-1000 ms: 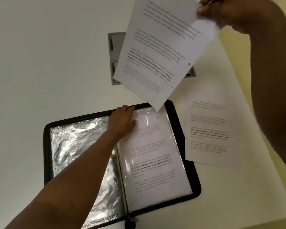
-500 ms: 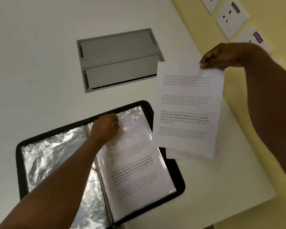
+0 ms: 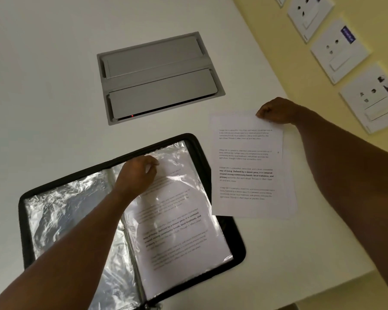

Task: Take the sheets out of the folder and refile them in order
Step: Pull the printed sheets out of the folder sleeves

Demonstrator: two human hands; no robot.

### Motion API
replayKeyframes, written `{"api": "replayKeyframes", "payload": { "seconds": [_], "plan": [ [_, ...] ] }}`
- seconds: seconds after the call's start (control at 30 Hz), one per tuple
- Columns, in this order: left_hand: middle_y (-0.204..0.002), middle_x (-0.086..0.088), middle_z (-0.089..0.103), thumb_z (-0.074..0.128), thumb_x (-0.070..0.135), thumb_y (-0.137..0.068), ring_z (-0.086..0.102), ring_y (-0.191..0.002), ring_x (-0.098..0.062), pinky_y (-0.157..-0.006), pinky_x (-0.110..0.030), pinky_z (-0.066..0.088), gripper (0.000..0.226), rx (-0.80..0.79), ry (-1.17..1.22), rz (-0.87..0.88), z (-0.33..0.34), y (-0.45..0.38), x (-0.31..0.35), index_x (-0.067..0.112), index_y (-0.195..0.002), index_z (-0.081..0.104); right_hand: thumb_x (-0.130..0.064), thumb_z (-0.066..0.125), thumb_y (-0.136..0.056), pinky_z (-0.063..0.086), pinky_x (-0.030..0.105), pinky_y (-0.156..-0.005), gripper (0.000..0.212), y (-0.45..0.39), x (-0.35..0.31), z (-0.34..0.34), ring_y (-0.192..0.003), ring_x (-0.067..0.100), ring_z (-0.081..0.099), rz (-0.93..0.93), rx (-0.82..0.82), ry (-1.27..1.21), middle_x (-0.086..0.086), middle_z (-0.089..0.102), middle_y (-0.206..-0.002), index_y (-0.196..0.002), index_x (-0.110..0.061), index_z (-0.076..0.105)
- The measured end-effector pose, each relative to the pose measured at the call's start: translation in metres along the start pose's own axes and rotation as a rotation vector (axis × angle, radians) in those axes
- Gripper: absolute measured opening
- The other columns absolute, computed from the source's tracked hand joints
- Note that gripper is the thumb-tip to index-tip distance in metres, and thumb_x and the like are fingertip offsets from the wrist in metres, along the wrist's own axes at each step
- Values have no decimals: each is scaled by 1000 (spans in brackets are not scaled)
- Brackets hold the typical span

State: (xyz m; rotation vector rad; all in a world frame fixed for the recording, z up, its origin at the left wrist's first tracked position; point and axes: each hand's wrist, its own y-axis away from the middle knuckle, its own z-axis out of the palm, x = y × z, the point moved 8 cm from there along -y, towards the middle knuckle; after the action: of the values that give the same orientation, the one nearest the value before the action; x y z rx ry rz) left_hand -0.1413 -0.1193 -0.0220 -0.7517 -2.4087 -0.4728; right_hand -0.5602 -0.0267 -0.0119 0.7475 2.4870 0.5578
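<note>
Your right hand pinches the loose sheet at right of frame; your left hand pinches the folder sleeve top. Tugging could crumple it.

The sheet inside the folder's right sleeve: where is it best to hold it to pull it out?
Pinch the sheet at its top edge, coming from the far side. The plastic sleeve seems to open there, where the left hand already holds it, and the spine blocks the left side.

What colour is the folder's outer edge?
Black, on the folder's zip border, clearest in the head view.
</note>
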Motion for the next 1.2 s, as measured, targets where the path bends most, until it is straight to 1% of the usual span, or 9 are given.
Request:
{"api": "replayKeyframes", "payload": {
  "seconds": [0.1,0.2,0.37,0.5,0.7,0.87,1.0,1.13,1.2],
  "plan": [
    [-99,-1,72,60,6,-89,64,-97,-14,-87,-22,46,15,19,57,-43,-2,2,2,11,-96,72,-33,44,-94,40,30,-97,38,9,-2,-12,-117,30,58,26,326,-39,10,65,-125,-114,-13,70],
    [-89,8,68,59,4,-88,61,-93,-8,-78,-3,36,15,88,198,-147,-9,6,0,14,-85,69,-31,52,-90,47,28,-83,32,42,-34,-5,-94,30,69,-70,630,-275,13,74,-100,-98,-10,74],
    [-93,13,65,58,6,-90,58,-94,-3,-78,-10,37,15,177,344,-245,-23,19,-1,16,-85,69,-65,58,-79,55,30,-84,43,94,-131,98,-88,19,69,-197,84,-522,3,74,-95,-89,-27,72],
    [-103,10,65,57,5,-89,55,-104,-5,-88,-19,37,15,248,386,-251,-39,32,-2,13,-88,69,-77,53,-73,51,32,-90,72,150,-186,166,-100,12,63,-275,-234,-427,-1,67,-115,-119,-23,63],
    [-129,3,58,61,10,-89,53,-121,-15,-103,-31,40,26,342,475,-303,-60,58,-25,14,-114,60,-36,64,-92,58,34,-70,21,191,-221,208,-81,18,71,-218,-321,-507,6,72,-91,-85,-16,62],
    [-149,-7,36,69,30,-88,41,-131,-23,-106,-40,40,72,341,515,-434,-77,98,-38,20,-146,27,-19,62,-94,59,38,-68,10,221,-284,218,-93,34,68,-171,-600,-1019,21,64,-120,-90,-10,64],
    [-138,1,50,62,51,-89,55,-118,-22,-88,-40,53,60,153,798,-525,-77,133,-51,21,-138,42,-21,56,-98,55,45,-82,20,231,-333,224,-95,29,63,-161,-636,-1208,19,61,-128,-84,-10,63],
    [-91,7,72,53,55,-92,70,-87,-15,-78,-33,53,33,18,920,-498,-90,173,-51,27,-105,64,-48,46,-98,57,33,-70,47,241,-377,247,-95,20,67,-137,-647,-1248,8,64,-117,-121,-9,60],
    [-97,6,73,58,65,-84,71,-86,-14,-82,-35,53,43,9,947,-500,-98,197,-69,30,-110,64,-66,37,-93,56,35,-80,66,253,-402,272,-106,17,63,-137,-720,-1220,-2,62,-122,-130,-15,56]
  ]
}}
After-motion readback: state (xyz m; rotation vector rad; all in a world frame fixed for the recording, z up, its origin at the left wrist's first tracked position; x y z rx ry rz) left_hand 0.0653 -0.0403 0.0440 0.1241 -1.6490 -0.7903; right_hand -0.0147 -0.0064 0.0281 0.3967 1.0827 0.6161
